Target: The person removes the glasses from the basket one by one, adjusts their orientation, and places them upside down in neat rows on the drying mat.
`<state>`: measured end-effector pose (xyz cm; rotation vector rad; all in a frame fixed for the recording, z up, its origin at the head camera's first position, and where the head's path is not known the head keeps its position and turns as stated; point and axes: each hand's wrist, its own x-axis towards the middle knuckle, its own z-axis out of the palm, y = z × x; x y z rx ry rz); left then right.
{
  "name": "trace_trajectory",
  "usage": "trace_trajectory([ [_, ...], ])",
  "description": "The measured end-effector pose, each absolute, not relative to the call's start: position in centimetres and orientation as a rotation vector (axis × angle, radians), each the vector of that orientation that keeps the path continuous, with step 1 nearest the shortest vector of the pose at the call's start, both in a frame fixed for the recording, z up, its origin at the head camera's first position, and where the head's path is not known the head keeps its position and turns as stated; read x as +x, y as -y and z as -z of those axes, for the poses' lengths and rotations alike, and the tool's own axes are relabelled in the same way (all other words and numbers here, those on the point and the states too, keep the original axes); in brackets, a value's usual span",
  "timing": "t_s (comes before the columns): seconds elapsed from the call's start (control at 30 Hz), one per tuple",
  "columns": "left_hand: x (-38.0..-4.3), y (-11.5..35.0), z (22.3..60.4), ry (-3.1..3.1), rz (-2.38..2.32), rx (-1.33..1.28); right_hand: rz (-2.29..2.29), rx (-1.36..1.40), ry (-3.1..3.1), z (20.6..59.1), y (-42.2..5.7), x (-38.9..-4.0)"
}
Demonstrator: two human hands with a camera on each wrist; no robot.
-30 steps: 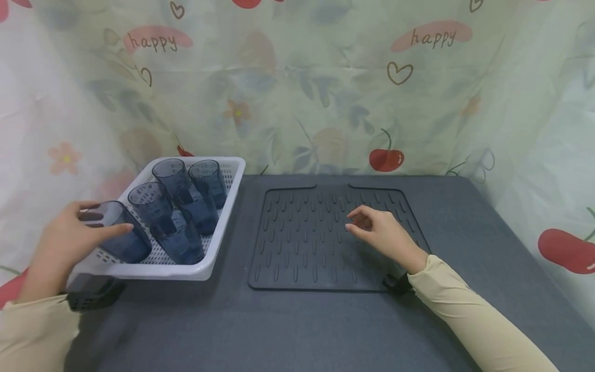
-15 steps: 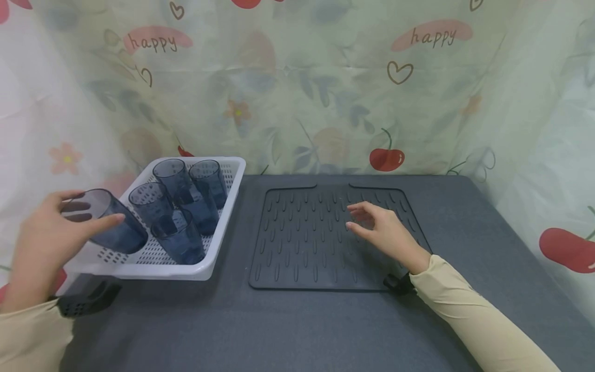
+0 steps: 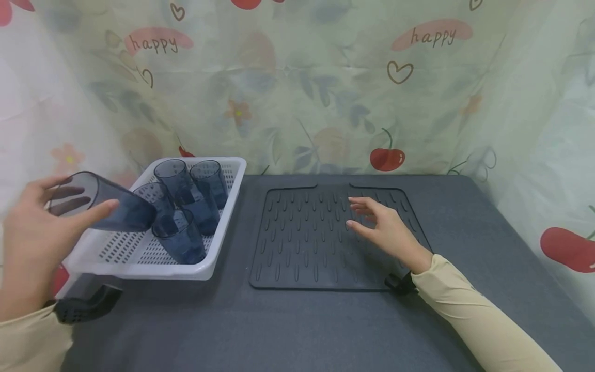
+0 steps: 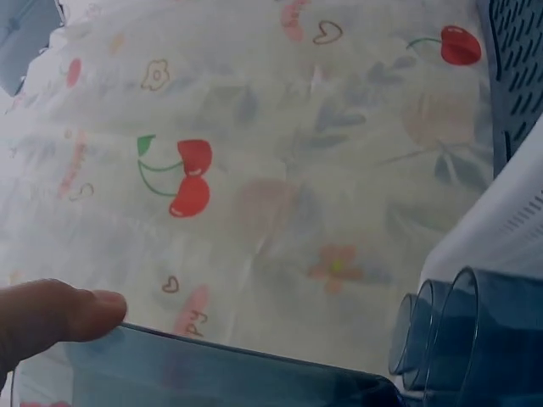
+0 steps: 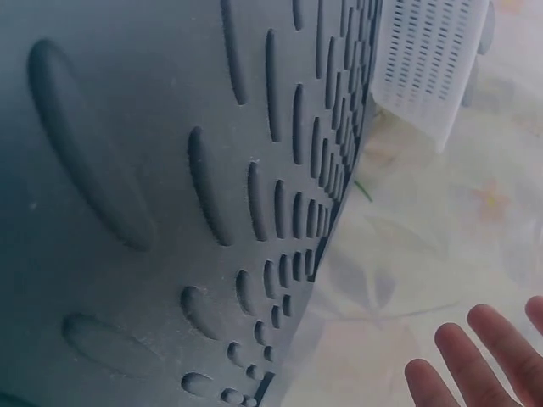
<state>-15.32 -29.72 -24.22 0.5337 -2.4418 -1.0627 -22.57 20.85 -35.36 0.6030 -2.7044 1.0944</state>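
My left hand (image 3: 44,237) grips a blue-tinted drinking glass (image 3: 125,212), thumb on the near side and fingers behind it. Tilted nearly sideways, the glass has its mouth toward the palm and its base to the right, above the left part of a white basket (image 3: 144,272). Several like glasses (image 3: 183,240) lean in the basket; the held one overlaps a glass there. In the left wrist view, the thumb (image 4: 72,318) lies along the held glass. My right hand (image 3: 389,235) hovers over a dark ridged mat (image 3: 297,248), its fingers spread and holding nothing.
A grey tabletop (image 3: 288,330) carries the basket at left and the mat at centre right. Behind and at both sides hangs a patterned curtain (image 3: 288,119). Black straps sit at both wrists, the left one (image 3: 88,305) near the basket's front corner.
My left hand has lifted the glass from the basket's front left, up and slightly left, and tipped it closer to horizontal. The right hand's fingers have opened a little in place.
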Motion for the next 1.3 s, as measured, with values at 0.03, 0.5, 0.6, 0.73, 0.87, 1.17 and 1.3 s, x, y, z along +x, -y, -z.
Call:
trace_trajectory([
  [0.03,-15.3,29.6,24.2,2.399,1.098,0.52,-1.098,0.608,2.698,35.3,-20.8,-22.5],
  [0.5,-15.5,25.6,24.2,2.209,1.35,0.259,-1.088,0.628,2.664,35.0,-20.7,-22.5],
  [0.6,-15.6,24.7,24.5,2.222,1.348,0.235,-1.086,0.636,2.659,34.9,-20.7,-22.4],
  [0.73,-16.0,23.5,24.9,2.198,1.384,0.2,-1.093,0.647,2.65,34.8,-20.7,-22.3],
  [0.87,-16.5,22.2,25.1,2.15,1.459,0.156,-1.095,0.65,2.643,34.5,-20.6,-22.3],
  [1.17,-16.6,19.2,25.6,1.986,1.68,-0.004,-1.088,0.669,2.628,34.2,-20.5,-22.2],
  [1.3,-16.8,18.1,25.8,1.961,1.755,-0.07,-1.09,0.678,2.616,34.1,-20.4,-22.1],
])
